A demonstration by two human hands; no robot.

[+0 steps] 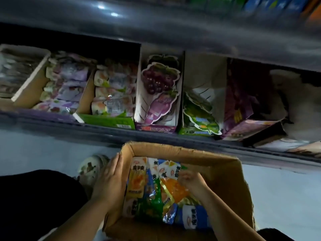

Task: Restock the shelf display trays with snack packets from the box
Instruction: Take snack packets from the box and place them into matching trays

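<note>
We have the box (182,150) at six o'clock, open on the floor just below the shelf edge (104,134). The snack packets (151,197) stand and lie jumbled inside it. Our left hand (111,180) lies flat against the box's nine o'clock wall, fingers straight and pressed to the cardboard. Our right hand (191,181) is down among the packets toward three o'clock. Its fingers are curled and, as far as the blur lets us judge, pinch the top of the orange packet (173,188).

The step in hand looks like lifting stock out. To do it well we should keep the left palm bracing that wall so the box doesn't slide or fold. We should grip each packet by its sealed top edge, not its soft middle, and draw it straight up toward twelve o'clock so its neighbours don't spill.

Up at twelve, the grape tray (156,129) and the green tray (194,132) beside it at one o'clock look sparsely filled. We cannot tell from here which tray these flavours belong to, so we should match the printing first. Packets should go in upright, faces forward, from the back of the tray.
</note>
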